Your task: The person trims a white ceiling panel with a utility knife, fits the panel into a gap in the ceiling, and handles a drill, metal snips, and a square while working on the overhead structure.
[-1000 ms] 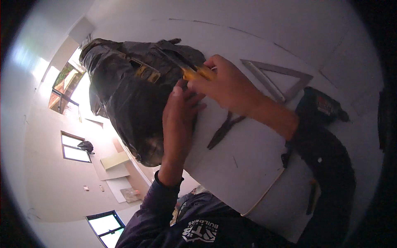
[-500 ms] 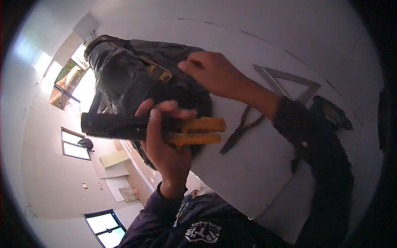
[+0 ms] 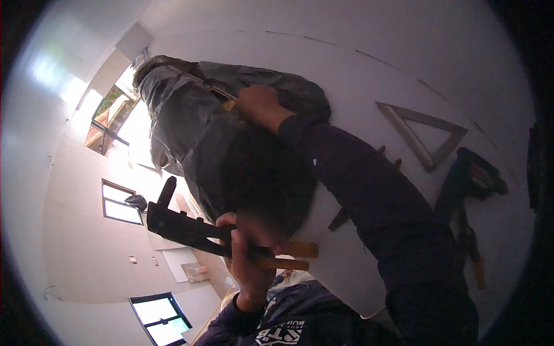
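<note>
My left hand (image 3: 251, 268) is wrapped round the handles of a hand riveter (image 3: 179, 225), which has a black body and yellow-orange grip ends. Its nose points up and away, at the lower left of a dark plastic bag (image 3: 190, 132). My right hand (image 3: 258, 104) is at the upper part of that bag with its fingers curled. Beside those fingers lies a narrow yellow-edged thing (image 3: 229, 104). What the right fingertips hold, if anything, is hidden.
A metal triangle square (image 3: 398, 124) lies on the white surface at right, near a dark cordless drill (image 3: 476, 173) and an orange-handled tool (image 3: 470, 242). Pliers (image 3: 339, 220) are mostly covered by my right sleeve. Windows and leaning boards stand at left.
My left hand has lowered with the riveter, whose nose now shows. My right hand has moved left and its arm further across, now covering much of the pliers. The view has shifted slightly.
</note>
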The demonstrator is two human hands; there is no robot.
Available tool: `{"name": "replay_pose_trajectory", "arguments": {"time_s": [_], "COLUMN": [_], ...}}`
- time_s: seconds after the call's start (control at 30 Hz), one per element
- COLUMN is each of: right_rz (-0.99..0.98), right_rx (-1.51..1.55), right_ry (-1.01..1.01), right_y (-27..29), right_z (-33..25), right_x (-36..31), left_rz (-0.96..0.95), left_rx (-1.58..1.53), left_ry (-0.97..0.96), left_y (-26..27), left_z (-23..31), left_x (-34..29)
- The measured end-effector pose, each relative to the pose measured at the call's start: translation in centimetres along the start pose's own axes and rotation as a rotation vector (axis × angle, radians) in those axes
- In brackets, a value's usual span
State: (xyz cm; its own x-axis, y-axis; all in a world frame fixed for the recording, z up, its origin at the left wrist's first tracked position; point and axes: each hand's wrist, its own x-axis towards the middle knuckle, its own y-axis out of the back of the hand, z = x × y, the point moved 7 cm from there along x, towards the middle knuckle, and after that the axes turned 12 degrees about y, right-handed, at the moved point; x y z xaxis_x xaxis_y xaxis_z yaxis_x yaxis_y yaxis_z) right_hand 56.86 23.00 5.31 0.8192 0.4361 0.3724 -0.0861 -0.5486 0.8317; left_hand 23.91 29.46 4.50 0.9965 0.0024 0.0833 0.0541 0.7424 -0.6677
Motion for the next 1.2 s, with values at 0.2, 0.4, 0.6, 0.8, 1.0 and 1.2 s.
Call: {"name": "replay_pose_trajectory", "arguments": {"time_s": [0.2,0.4,0.6,0.8,1.0,1.2], "right_rz": [0.058,0.007,0.033,-0.043,-0.024,0.15], "right_rx": [-0.017,0.05,-0.066,0.209,0.463,0.495], "right_ry": [0.141,0.141,0.13,-0.126,0.054,-0.114], "right_y": [0.9,-2.8,-1.0,3.9,8.1,15.4], "right_z": [-1.9,-1.1,-3.1,4.7,1.2,3.5], "right_x": [1.5,1.6,1.1,3.9,0.8,-5.8], "left_rz": [0.038,0.007,0.017,0.054,0.079,0.042], "left_rx": [0.046,0.069,0.143,0.215,0.153,0.182], "left_ry": [0.023,0.058,0.094,0.175,0.114,0.068], "left_y": [0.9,0.1,0.6,0.1,1.0,-0.5], "left_z": [-0.2,-1.2,-0.9,-1.4,-0.1,0.4], "left_x": [-0.7,-0.6,-1.4,-1.0,-1.0,0.8]}}
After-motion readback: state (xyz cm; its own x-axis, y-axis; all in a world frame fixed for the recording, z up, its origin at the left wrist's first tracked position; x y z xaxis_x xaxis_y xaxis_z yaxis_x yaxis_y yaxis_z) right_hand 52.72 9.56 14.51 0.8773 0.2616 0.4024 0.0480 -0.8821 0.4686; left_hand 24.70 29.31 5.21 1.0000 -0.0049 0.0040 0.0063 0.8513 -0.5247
